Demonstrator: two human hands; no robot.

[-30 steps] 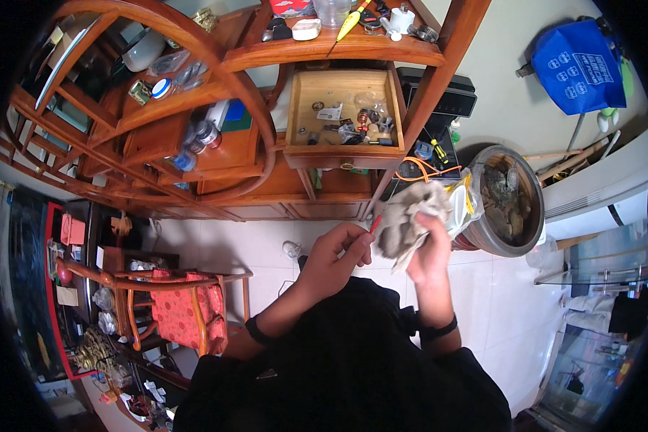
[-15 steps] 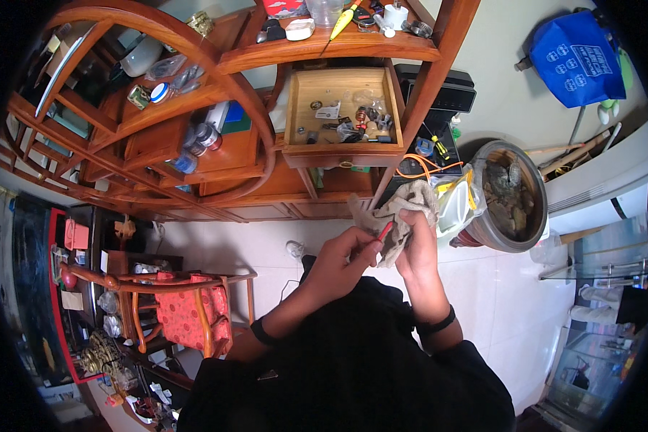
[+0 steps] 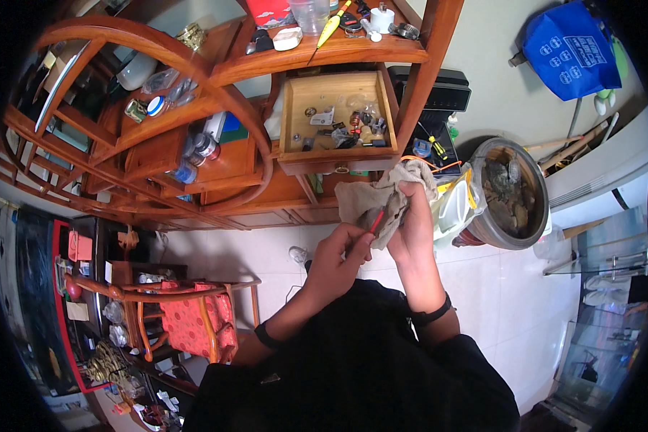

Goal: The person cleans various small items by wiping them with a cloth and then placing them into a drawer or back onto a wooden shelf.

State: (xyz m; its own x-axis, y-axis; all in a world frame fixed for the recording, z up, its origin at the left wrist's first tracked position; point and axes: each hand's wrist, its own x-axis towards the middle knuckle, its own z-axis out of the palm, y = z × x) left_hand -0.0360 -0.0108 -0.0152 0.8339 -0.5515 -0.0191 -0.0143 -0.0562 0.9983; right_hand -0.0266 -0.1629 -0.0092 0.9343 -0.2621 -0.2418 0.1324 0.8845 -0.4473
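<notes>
My left hand (image 3: pixel 340 258) is closed, fingers pinched round a slim red stick-like tool (image 3: pixel 376 220); its far end is lost against the cloth. A grey-beige cloth (image 3: pixel 357 201) is bunched in my right hand (image 3: pixel 415 223), which is closed on it. Part of that cloth hangs over to the left, beside the red tool. Just beyond both hands, a pulled-out wooden drawer (image 3: pixel 317 89) holds several small metal and plastic parts and a small white card.
A reddish-wood shelf (image 3: pixel 266 69) carries small items above the drawer. To the right stand a large round pot (image 3: pixel 541 216) with stones inside, a whitish plastic container (image 3: pixel 452 210), and a yellow-handled screwdriver (image 3: pixel 439 147). A red-cushioned chair (image 3: pixel 187 322) is at left.
The cloth has spread out leftward, and its upper part has risen toward the drawer. My left hand with the red tool has shifted slightly left; the right hand has moved a little up the cloth.
</notes>
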